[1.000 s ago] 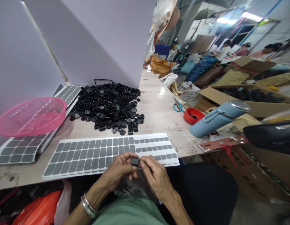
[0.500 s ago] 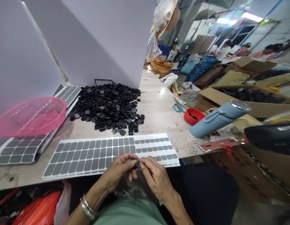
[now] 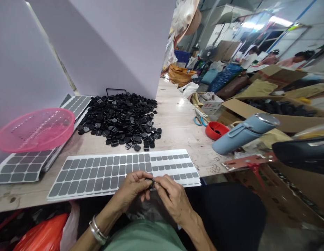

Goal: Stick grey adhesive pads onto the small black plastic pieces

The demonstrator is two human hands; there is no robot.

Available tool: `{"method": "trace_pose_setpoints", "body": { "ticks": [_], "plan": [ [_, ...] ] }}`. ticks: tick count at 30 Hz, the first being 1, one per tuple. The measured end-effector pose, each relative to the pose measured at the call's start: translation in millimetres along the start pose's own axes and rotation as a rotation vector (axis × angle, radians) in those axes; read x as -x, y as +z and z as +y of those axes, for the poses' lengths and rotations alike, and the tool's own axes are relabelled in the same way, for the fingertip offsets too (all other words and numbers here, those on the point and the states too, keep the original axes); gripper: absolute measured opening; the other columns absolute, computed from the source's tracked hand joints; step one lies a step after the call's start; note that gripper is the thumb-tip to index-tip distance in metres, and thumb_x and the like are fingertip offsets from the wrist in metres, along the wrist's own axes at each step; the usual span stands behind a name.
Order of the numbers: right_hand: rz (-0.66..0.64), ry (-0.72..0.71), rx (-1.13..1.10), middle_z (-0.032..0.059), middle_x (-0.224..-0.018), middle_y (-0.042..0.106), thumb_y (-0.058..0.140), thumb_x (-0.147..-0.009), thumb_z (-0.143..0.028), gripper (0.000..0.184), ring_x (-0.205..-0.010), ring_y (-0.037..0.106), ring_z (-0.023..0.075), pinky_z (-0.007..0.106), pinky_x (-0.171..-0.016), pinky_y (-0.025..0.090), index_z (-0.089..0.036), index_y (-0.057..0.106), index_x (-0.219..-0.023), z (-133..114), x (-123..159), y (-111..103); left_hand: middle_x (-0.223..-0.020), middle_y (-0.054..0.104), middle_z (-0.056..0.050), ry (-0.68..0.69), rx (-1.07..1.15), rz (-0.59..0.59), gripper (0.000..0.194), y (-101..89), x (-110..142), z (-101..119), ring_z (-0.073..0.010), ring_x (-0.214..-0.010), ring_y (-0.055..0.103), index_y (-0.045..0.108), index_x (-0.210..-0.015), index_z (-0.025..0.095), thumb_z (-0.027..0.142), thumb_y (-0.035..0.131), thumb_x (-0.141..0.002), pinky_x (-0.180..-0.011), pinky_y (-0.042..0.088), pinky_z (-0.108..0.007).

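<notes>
Between the fingertips of both hands is a small black plastic piece [image 3: 151, 183], mostly covered by fingers. My left hand [image 3: 134, 188] pinches it from the left, thumb on top. The closed fingertips of my right hand [image 3: 170, 195] press against its right side. Both hands hover over the front edge of a sheet of grey stickers [image 3: 99, 171], which has large rounded rectangles on the left and smaller ones in rows on the right. Behind the sheet lies a heap of black plastic pieces [image 3: 122, 118], apparently of the same kind.
A pink mesh basket [image 3: 35, 129] rests on more sticker sheets [image 3: 23, 167] at the left. Toward the right are blue-handled scissors [image 3: 200, 120], a red bowl [image 3: 216, 130] and a tilted blue bottle [image 3: 243, 134]. Cardboard boxes [image 3: 279, 116] stand beyond the table; people sit farther back.
The hands shift very slightly left, and the black piece turns a little between the fingers. Everything on the table stays put.
</notes>
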State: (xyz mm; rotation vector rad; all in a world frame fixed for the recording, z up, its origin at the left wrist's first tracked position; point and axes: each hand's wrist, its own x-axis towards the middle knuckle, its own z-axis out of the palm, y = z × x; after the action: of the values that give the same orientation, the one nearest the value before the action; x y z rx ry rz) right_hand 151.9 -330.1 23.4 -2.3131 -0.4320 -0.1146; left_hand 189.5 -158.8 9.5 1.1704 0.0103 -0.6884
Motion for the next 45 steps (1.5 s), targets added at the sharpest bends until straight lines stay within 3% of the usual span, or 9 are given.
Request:
{"method": "trace_pose_setpoints", "body": {
  "ticks": [4, 10, 13, 17, 20, 25, 36, 42, 45],
  "plan": [
    [-0.031, 0.031, 0.070, 0.0041, -0.085, 0.060, 0.039, -0.097, -0.024, 0.022, -0.075, 0.060, 0.0172, 0.027, -0.065, 0.046, -0.022, 0.061, -0.099, 1, -3, -5, -0.049, 0.062, -0.001, 0.065, -0.095, 0.049, 0.041, -2.3, -1, 6, -0.0077, -0.036, 0.048, 0.063, -0.091, 0.010, 0.043, 0.074, -0.069, -0.038, 0.034, -0.017],
    [0.115, 0.171, 0.234, 0.0042, -0.098, 0.066, 0.039, -0.096, -0.023, 0.020, -0.084, 0.063, 0.0194, 0.029, -0.069, 0.045, -0.023, 0.059, -0.099, 19, -8, -17, -0.066, 0.067, -0.003, 0.263, -0.179, 0.356, 0.033, -33.4, 1, 26, -0.0106, -0.051, 0.054, 0.061, -0.097, 0.015, 0.040, 0.068, -0.076, -0.046, 0.038, -0.019],
    [0.043, 0.196, 0.375, 0.0024, -0.093, 0.066, 0.038, -0.096, -0.022, 0.018, -0.080, 0.064, 0.0181, 0.027, -0.066, 0.043, -0.022, 0.056, -0.096, 18, -20, -18, -0.070, 0.066, -0.002, 0.249, -0.456, 0.292, 0.025, -36.4, 2, 25, -0.0125, -0.056, 0.055, 0.063, -0.099, 0.018, 0.037, 0.059, -0.083, -0.052, 0.040, -0.022],
    [-0.052, 0.180, 0.558, 0.0033, -0.086, 0.065, 0.039, -0.095, -0.019, 0.016, -0.069, 0.062, 0.0167, 0.027, -0.059, 0.036, -0.020, 0.055, -0.093, 12, -41, -7, -0.107, 0.066, -0.005, 0.392, -0.821, 0.099, 0.015, -25.7, 1, 13, -0.0169, -0.081, 0.060, 0.065, -0.092, 0.022, 0.025, 0.052, -0.088, -0.073, 0.044, -0.026],
    [-0.069, 0.165, 0.599, 0.0050, -0.085, 0.064, 0.041, -0.094, -0.017, 0.014, -0.065, 0.060, 0.0171, 0.028, -0.057, 0.031, -0.019, 0.055, -0.093, 12, -50, 4, -0.101, 0.066, -0.006, 0.474, -0.999, -0.014, 0.018, -22.6, -2, 4, -0.0198, -0.088, 0.060, 0.065, -0.089, 0.023, 0.020, 0.047, -0.089, -0.081, 0.043, -0.028],
    [-0.091, 0.164, 0.606, 0.0038, -0.082, 0.064, 0.041, -0.093, -0.017, 0.013, -0.063, 0.059, 0.0172, 0.030, -0.056, 0.026, -0.020, 0.053, -0.090, 13, -55, 9, -0.100, 0.064, -0.005, 0.490, -1.182, -0.064, 0.020, -25.6, -7, -1, -0.0212, -0.092, 0.059, 0.058, -0.091, 0.022, 0.011, 0.041, -0.087, -0.083, 0.044, -0.032],
    [-0.091, 0.194, 0.389, 0.0047, -0.078, 0.063, 0.044, -0.089, -0.021, 0.013, -0.063, 0.055, 0.0176, 0.029, -0.060, 0.026, -0.019, 0.057, -0.088, 18, -64, 9, -0.097, 0.061, -0.003, 0.498, -1.290, -0.112, 0.019, -22.0, -10, 2, -0.0193, -0.090, 0.058, 0.052, -0.087, 0.021, 0.007, 0.038, -0.084, -0.075, 0.043, -0.028],
    [-0.049, 0.193, -0.009, -0.0031, -0.060, 0.049, 0.049, -0.087, -0.032, 0.022, -0.059, 0.047, 0.0133, 0.024, -0.057, 0.031, -0.020, 0.051, -0.069, 26, -69, -1, -0.095, 0.062, -0.003, 0.499, -1.199, -0.098, 0.018, -24.0, -11, 3, -0.0190, -0.088, 0.058, 0.055, -0.085, 0.021, 0.009, 0.042, -0.083, -0.077, 0.042, -0.028],
    [-0.011, 0.193, -0.222, -0.0045, -0.061, 0.042, 0.047, -0.089, -0.038, 0.026, -0.057, 0.041, 0.0115, 0.022, -0.054, 0.032, -0.020, 0.047, -0.070, 28, -62, -8, -0.093, 0.063, -0.002, 0.471, -1.122, -0.077, 0.019, -18.7, -1, 9, -0.0174, -0.085, 0.057, 0.058, -0.085, 0.021, 0.010, 0.043, -0.084, -0.075, 0.041, -0.026]
  ]
}}
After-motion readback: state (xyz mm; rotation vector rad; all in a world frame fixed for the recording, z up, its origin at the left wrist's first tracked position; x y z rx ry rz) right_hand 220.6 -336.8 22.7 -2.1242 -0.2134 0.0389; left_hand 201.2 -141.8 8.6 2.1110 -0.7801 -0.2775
